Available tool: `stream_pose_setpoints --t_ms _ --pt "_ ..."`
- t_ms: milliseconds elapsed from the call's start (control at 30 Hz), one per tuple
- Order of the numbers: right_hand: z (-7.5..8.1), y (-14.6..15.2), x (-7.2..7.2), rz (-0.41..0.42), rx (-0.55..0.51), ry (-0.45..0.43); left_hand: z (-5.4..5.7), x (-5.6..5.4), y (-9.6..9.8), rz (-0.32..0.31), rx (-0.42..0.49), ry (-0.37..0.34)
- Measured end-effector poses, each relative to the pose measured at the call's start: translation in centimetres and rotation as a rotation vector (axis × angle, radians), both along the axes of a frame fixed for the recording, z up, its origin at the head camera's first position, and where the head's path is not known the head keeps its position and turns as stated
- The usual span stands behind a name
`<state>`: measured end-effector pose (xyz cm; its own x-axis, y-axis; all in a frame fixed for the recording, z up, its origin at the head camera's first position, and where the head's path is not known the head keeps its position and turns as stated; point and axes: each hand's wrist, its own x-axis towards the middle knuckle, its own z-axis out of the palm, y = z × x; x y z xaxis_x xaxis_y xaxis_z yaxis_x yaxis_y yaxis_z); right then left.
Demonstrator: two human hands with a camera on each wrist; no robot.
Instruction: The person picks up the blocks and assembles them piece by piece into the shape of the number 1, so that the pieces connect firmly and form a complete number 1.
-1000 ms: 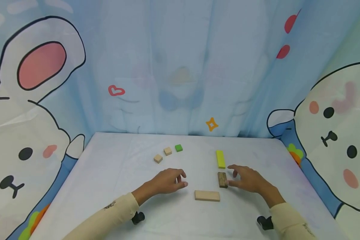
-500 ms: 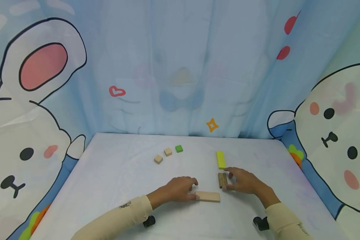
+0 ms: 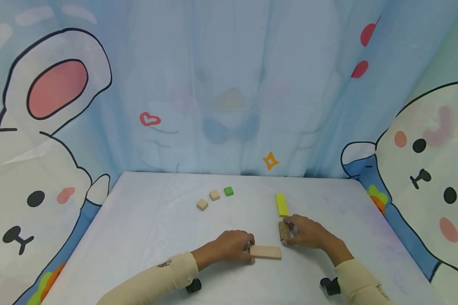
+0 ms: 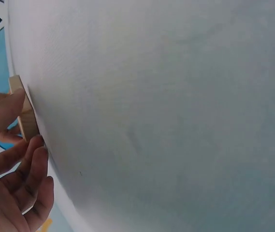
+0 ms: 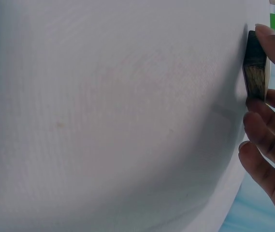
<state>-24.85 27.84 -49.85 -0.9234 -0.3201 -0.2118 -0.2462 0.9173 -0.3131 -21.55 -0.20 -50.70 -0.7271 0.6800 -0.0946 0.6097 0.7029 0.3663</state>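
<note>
In the head view my left hand (image 3: pixel 233 246) grips the left end of a pale, flat wooden block (image 3: pixel 268 252) lying on the table. The left wrist view shows the thumb on one side of this pale block (image 4: pixel 27 116) and fingertips at its other end. To the right, my right hand (image 3: pixel 309 232) pinches a short dark-brown wooden block (image 3: pixel 283 231) by its far and near ends. Thumb and forefinger bracket that dark block (image 5: pixel 256 67) in the right wrist view, the other fingers loosely bent. Just beyond it lies a long yellow block (image 3: pixel 281 205).
Two small pale cubes (image 3: pixel 202 205) and a green cube (image 3: pixel 228 191) sit in a slanting row farther back on the white table (image 3: pixel 145 220). A blue curtain (image 3: pixel 229 84) with cartoon prints hangs behind the table's far edge.
My left hand has moved right and toward me, from bare table to the pale block, and now grips its end. My right hand has shifted slightly left and closed on the dark-brown block.
</note>
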Motion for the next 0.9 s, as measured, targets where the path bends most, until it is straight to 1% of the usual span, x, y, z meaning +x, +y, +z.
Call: stream_pose_setpoints --t_ms 133,333,667,900 --pt "-0.08 0.00 0.15 0.006 -0.001 0.008 -0.18 0.21 0.21 -0.003 -0.003 0.025" --pt "-0.51 0.07 -0.04 0.024 0.001 0.009 -0.19 0.42 0.09 0.019 -0.004 0.043" --pt "-0.44 0.15 -0.40 0.002 -0.017 -0.039 -0.44 0.28 -0.27 0.018 0.093 0.027" --pt "-0.18 0.28 -0.28 0.008 -0.062 -0.046 -0.12 0.24 -0.59 0.010 0.133 -0.010"
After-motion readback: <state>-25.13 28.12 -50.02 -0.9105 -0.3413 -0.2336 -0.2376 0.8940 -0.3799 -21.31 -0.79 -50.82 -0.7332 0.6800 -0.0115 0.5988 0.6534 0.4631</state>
